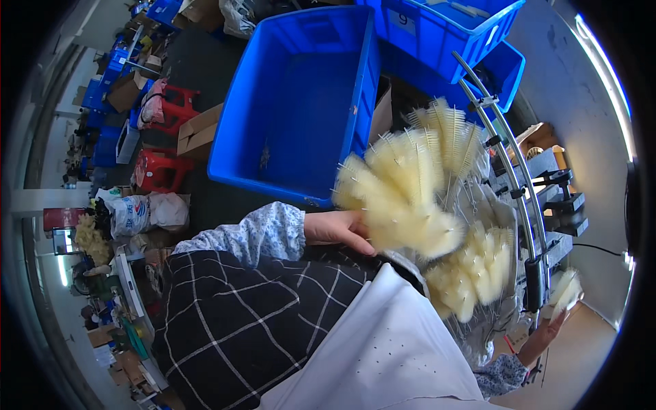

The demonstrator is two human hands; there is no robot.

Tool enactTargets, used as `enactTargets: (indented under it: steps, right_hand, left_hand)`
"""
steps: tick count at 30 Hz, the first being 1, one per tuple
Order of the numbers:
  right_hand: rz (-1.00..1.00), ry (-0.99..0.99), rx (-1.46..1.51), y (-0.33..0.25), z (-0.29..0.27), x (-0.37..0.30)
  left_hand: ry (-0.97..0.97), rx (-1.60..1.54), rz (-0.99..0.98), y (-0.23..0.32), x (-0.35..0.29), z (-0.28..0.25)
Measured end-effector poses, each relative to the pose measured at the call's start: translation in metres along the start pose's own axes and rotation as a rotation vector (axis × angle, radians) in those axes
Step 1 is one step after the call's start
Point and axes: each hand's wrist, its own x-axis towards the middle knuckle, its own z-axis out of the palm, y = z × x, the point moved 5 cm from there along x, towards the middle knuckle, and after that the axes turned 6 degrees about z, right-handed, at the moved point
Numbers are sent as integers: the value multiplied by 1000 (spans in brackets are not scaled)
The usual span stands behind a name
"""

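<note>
My left hand (pixel 335 229) reaches in from the left in a blue floral sleeve. Its thumb shows, and its fingers curl behind a bunch of cream bottle brushes (pixel 403 184) with wire tips. The lower part of that bunch is blurred. At the far lower right, my right hand (pixel 544 336) is raised with its fingers closed on another cream bottle brush (pixel 566 292); how many it holds I cannot tell. Between the hands, a pile of bottle brushes (pixel 471 273) lies on grey plastic sheeting (pixel 502 318), wire stems pointing down.
A big blue bin (pixel 294 123) stands ahead, beside a stacked blue crate (pixel 444 34) holding a few pale pieces. Curved metal rails (pixel 512 164) run along the right, next to a metal fixture (pixel 557 191). Red stools (pixel 160 171) and a cardboard box (pixel 199 132) stand to the left.
</note>
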Motion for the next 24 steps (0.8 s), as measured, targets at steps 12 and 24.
enactTargets:
  steps: [12,24]
  right_hand:
    - [-61,39,-283,-18,6,-20]
    - [-39,162,-190,-22,-10,-48]
  left_hand:
    - [224,-231,212,45,53,-3]
    - [158,751,238,132,33,20]
